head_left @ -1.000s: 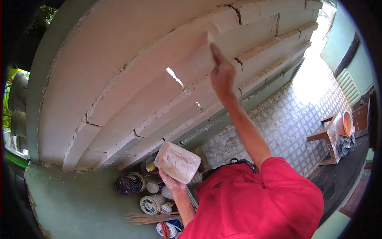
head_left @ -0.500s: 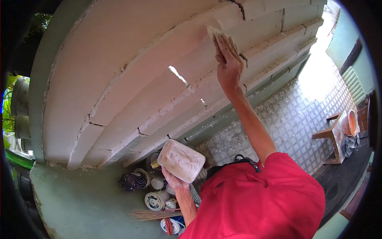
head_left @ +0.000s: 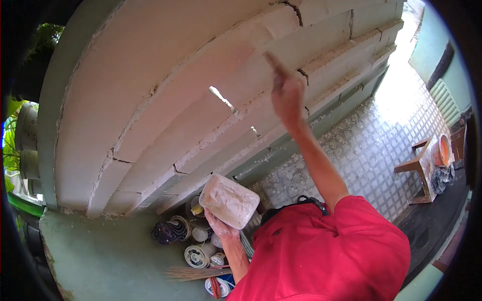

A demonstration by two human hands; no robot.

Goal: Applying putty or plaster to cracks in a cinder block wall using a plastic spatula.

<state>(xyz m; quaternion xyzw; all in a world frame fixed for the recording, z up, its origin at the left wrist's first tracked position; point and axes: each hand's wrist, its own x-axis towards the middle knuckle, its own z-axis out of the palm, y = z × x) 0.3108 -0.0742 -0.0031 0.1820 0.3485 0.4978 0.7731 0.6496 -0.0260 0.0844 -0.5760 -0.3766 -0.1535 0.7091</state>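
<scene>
My left hand (head_left: pixel 221 226) grips a white rectangular tub (head_left: pixel 244 219) by its near left side. Whitish paste (head_left: pixel 228 200) lies smeared inside, and its surface is uneven. My right hand (head_left: pixel 288 98) is raised beside the stepped wall panels (head_left: pixel 216 65), blurred by motion. Its fingers look curled, and a thin, dark, narrow shape sticks out past them toward the wall. Whether that is a finger or a flat tool seen edge-on is unclear. Pale, damp-looking paste marks the panel just left of this hand. Cracks and rough joints run between the panels.
Below the tub stand several buckets and cans (head_left: pixel 198 256), with a bundle of thin sticks (head_left: pixel 188 272) among them. A wooden stool (head_left: pixel 419 168) with an orange-lined bucket (head_left: pixel 443 150) stands at the right on the white-spotted tiled floor (head_left: pixel 351 145). Two slots pierce the panels.
My right hand has drawn back from the wall and turned, so its flattened fingers no longer press the panel. The left hand and tub have stayed nearly still.
</scene>
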